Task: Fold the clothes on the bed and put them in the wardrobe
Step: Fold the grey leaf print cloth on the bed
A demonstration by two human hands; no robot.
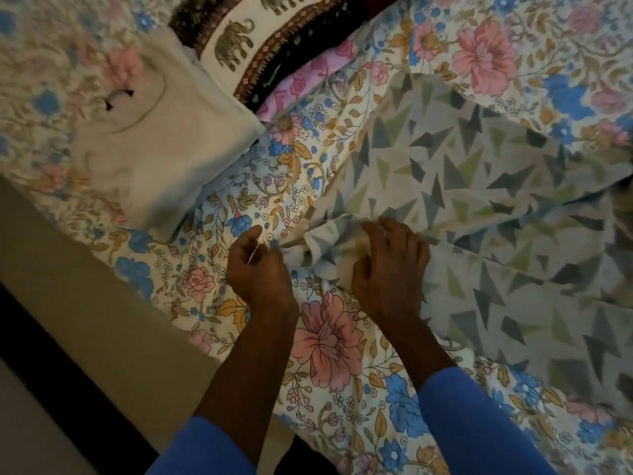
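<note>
A floral-sheeted bed (329,341) carries a folded cream garment (161,156), elephant-print cloth (246,39) and pink cloth (301,84) at upper left. A triangle-print garment (479,207) sprawls right.

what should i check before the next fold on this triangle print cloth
1. Grip of the right hand on the white cloth with grey and green triangles: ok, fingers curled round its bunched near edge.
2. Grip of the left hand on that edge: cannot tell, its curled fingers are right beside it.
3. Cloth lying flat: not ok, wrinkled and gathered at the hands.
4. Whole cloth in sight: not ok, it runs off the right of the view.
5. Folded cream garment out of the way: ok, it lies apart on the flowered bedsheet.
</note>
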